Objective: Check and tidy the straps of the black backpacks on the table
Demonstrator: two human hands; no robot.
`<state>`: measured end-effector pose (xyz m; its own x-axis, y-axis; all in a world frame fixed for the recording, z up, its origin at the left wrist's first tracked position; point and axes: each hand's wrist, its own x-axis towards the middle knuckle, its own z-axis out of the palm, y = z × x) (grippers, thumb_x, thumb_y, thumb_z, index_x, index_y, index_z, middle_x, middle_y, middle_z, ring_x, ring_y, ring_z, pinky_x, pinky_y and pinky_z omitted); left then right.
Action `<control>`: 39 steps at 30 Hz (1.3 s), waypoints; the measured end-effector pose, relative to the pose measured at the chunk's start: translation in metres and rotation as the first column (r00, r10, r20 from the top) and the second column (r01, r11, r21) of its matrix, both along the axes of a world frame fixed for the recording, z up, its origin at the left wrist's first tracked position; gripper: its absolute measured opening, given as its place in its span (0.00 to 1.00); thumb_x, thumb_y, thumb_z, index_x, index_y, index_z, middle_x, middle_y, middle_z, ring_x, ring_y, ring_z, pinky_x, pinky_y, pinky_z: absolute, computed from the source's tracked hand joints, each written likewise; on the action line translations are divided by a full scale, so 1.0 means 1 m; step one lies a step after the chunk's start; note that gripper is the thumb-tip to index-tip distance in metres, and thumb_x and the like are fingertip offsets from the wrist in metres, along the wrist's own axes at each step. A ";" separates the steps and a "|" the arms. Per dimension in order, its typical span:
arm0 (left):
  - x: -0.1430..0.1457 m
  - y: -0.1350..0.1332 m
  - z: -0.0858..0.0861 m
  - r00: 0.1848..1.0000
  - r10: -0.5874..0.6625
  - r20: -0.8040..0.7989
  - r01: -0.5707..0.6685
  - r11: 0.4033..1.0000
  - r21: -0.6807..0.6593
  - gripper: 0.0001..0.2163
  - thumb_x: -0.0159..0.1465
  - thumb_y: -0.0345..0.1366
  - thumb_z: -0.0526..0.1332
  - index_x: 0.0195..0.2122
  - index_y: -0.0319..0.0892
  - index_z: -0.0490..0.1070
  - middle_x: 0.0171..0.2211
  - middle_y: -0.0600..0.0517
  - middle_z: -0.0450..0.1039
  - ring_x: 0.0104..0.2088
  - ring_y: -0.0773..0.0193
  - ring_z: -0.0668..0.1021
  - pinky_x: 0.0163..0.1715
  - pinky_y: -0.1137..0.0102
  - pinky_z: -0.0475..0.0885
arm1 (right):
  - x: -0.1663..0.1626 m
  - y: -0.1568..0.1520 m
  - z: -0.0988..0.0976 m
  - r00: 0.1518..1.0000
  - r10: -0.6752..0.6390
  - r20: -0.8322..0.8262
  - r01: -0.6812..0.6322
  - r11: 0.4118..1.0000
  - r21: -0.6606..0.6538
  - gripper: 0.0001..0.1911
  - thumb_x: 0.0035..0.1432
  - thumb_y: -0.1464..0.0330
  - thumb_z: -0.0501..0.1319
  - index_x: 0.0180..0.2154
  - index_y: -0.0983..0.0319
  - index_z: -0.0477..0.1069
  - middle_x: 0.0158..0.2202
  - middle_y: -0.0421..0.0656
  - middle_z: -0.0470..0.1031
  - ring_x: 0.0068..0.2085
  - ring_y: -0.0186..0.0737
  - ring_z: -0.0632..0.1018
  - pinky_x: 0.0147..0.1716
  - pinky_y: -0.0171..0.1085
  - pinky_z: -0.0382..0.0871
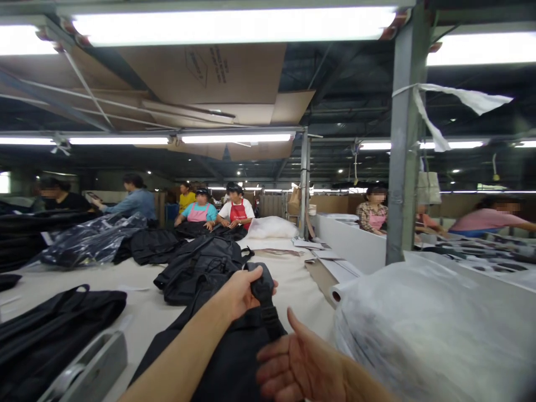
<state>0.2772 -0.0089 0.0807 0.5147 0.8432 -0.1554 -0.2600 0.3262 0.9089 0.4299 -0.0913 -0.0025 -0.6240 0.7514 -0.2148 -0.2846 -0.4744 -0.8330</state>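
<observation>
My left hand (246, 290) grips a black padded strap (263, 286), thumb on top and fingertips showing at its far side. The strap runs down toward a black backpack (226, 357) lying in front of me, partly covered by my left forearm. Lower and to the right, my right hand (299, 357) is open, palm turned inward and thumb raised. It is beside the lower end of the strap and over the bag; whether it touches the cloth I cannot tell.
More black backpacks (201, 262) lie farther along the pale table (288, 268). At left are black bags (62, 318) and a grey metal tape holder (90, 368). Clear plastic bags (427, 324) bulge at right, near a metal post (404, 139). Several people sit beyond.
</observation>
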 end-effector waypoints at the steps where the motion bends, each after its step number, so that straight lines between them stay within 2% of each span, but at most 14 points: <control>1: 0.001 -0.004 -0.004 1.000 -0.003 -0.003 0.003 1.000 0.003 0.13 0.67 0.40 0.50 0.37 0.34 0.67 0.28 0.43 0.77 0.23 0.62 0.78 0.26 0.71 0.72 | -0.004 0.009 -0.001 0.999 -0.030 -0.040 0.030 1.000 -0.005 0.50 0.54 0.37 0.35 0.42 0.74 0.73 0.38 0.57 0.78 0.37 0.45 0.81 0.31 0.35 0.72; 3: 0.002 -0.009 -0.014 1.000 0.020 -0.001 -0.020 1.000 0.020 0.15 0.68 0.41 0.47 0.37 0.36 0.66 0.26 0.44 0.76 0.23 0.61 0.79 0.27 0.68 0.73 | -0.011 0.023 0.000 0.996 -0.068 -0.058 0.068 0.998 -0.011 0.49 0.54 0.37 0.37 0.41 0.74 0.73 0.40 0.58 0.78 0.37 0.44 0.80 0.31 0.35 0.72; 6: -0.001 -0.010 -0.027 0.996 0.089 0.018 -0.090 0.994 0.067 0.08 0.66 0.36 0.48 0.38 0.40 0.64 0.25 0.49 0.75 0.22 0.61 0.78 0.26 0.67 0.73 | -0.016 0.030 -0.003 0.994 -0.074 0.078 0.078 0.995 -0.055 0.48 0.53 0.37 0.39 0.37 0.74 0.74 0.35 0.57 0.79 0.33 0.43 0.81 0.25 0.32 0.71; 9: -0.006 -0.002 -0.033 0.993 0.114 0.039 -0.118 0.987 0.112 0.05 0.60 0.28 0.53 0.37 0.39 0.65 0.23 0.51 0.74 0.22 0.62 0.77 0.25 0.69 0.72 | -0.019 0.018 -0.017 0.986 -0.028 0.161 0.045 0.993 -0.107 0.49 0.54 0.37 0.37 0.33 0.75 0.75 0.28 0.56 0.78 0.26 0.38 0.79 0.18 0.29 0.67; 12: -0.007 0.005 -0.037 0.992 0.115 0.050 -0.122 0.981 0.152 0.08 0.52 0.23 0.56 0.33 0.37 0.68 0.21 0.51 0.73 0.23 0.63 0.77 0.27 0.70 0.71 | -0.020 0.002 -0.029 0.997 -0.011 0.073 0.017 0.997 -0.076 0.46 0.60 0.43 0.37 0.31 0.75 0.76 0.23 0.52 0.77 0.21 0.30 0.76 0.17 0.24 0.63; 15: -0.005 0.008 -0.042 0.995 0.093 0.028 -0.097 0.980 0.176 0.08 0.47 0.22 0.59 0.29 0.36 0.70 0.21 0.50 0.73 0.24 0.63 0.77 0.29 0.70 0.70 | -0.023 -0.006 -0.023 0.992 -0.042 -0.122 0.036 0.998 -0.051 0.41 0.62 0.46 0.38 0.39 0.74 0.75 0.33 0.54 0.80 0.29 0.35 0.80 0.26 0.27 0.70; 18: -0.002 0.006 -0.044 0.997 0.078 -0.010 -0.074 0.980 0.186 0.09 0.45 0.24 0.61 0.29 0.36 0.70 0.23 0.50 0.74 0.25 0.63 0.77 0.29 0.70 0.70 | -0.026 -0.001 -0.007 0.949 -0.169 -0.266 0.127 0.978 -0.166 0.44 0.62 0.45 0.35 0.47 0.77 0.69 0.42 0.60 0.77 0.40 0.43 0.80 0.37 0.34 0.73; 21: -0.002 0.007 -0.042 0.992 0.109 -0.057 -0.097 0.978 0.182 0.12 0.46 0.30 0.65 0.33 0.40 0.68 0.26 0.52 0.75 0.27 0.63 0.77 0.30 0.69 0.70 | -0.026 0.010 0.004 0.911 -0.301 -0.282 0.220 0.933 -0.286 0.49 0.59 0.42 0.37 0.49 0.83 0.64 0.40 0.64 0.76 0.41 0.47 0.79 0.39 0.38 0.74; 23: -0.002 0.011 -0.039 0.984 0.151 -0.098 -0.133 0.976 0.172 0.13 0.49 0.38 0.66 0.34 0.41 0.67 0.27 0.53 0.75 0.27 0.63 0.77 0.28 0.69 0.69 | -0.027 0.018 0.006 0.916 -0.300 -0.266 0.218 0.929 -0.299 0.52 0.56 0.39 0.37 0.51 0.84 0.62 0.40 0.66 0.75 0.41 0.50 0.79 0.38 0.39 0.75; 26: -0.004 0.018 -0.033 0.962 0.219 -0.161 -0.189 0.964 0.186 0.14 0.52 0.44 0.65 0.33 0.42 0.67 0.24 0.55 0.72 0.23 0.66 0.74 0.24 0.72 0.66 | -0.030 0.030 0.007 0.952 -0.211 -0.223 0.149 0.952 -0.266 0.56 0.52 0.36 0.34 0.51 0.84 0.62 0.43 0.68 0.74 0.44 0.52 0.78 0.37 0.39 0.75; 31: -0.008 0.015 -0.034 0.933 0.270 -0.239 -0.196 0.936 0.294 0.08 0.50 0.37 0.64 0.29 0.40 0.71 0.22 0.55 0.69 0.23 0.67 0.71 0.21 0.74 0.61 | -0.036 0.051 0.012 0.978 -0.153 -0.142 0.129 0.978 -0.162 0.57 0.47 0.33 0.36 0.46 0.80 0.68 0.37 0.62 0.76 0.40 0.51 0.79 0.35 0.38 0.75; 33: -0.009 0.009 -0.043 0.921 0.287 -0.264 -0.188 0.920 0.345 0.05 0.51 0.36 0.63 0.25 0.40 0.71 0.21 0.55 0.69 0.24 0.65 0.71 0.23 0.73 0.62 | -0.035 0.057 0.011 0.982 -0.169 -0.087 0.158 0.980 -0.120 0.55 0.46 0.33 0.37 0.43 0.76 0.71 0.35 0.58 0.76 0.37 0.48 0.79 0.33 0.37 0.74; 35: -0.008 0.003 -0.057 0.899 0.327 -0.291 -0.196 0.896 0.399 0.04 0.50 0.34 0.62 0.21 0.40 0.69 0.21 0.54 0.68 0.26 0.63 0.71 0.26 0.71 0.63 | -0.033 0.061 0.005 0.967 -0.247 -0.058 0.241 0.966 -0.089 0.49 0.48 0.34 0.39 0.39 0.71 0.72 0.32 0.53 0.77 0.34 0.43 0.79 0.32 0.36 0.73; 39: -0.004 -0.007 -0.090 0.823 0.460 -0.333 -0.261 0.827 0.498 0.07 0.48 0.32 0.62 0.16 0.42 0.66 0.28 0.50 0.68 0.34 0.58 0.72 0.35 0.68 0.64 | -0.031 0.065 -0.017 0.918 -0.396 0.011 0.396 0.918 0.009 0.35 0.54 0.40 0.49 0.39 0.64 0.73 0.32 0.46 0.78 0.33 0.36 0.77 0.34 0.35 0.71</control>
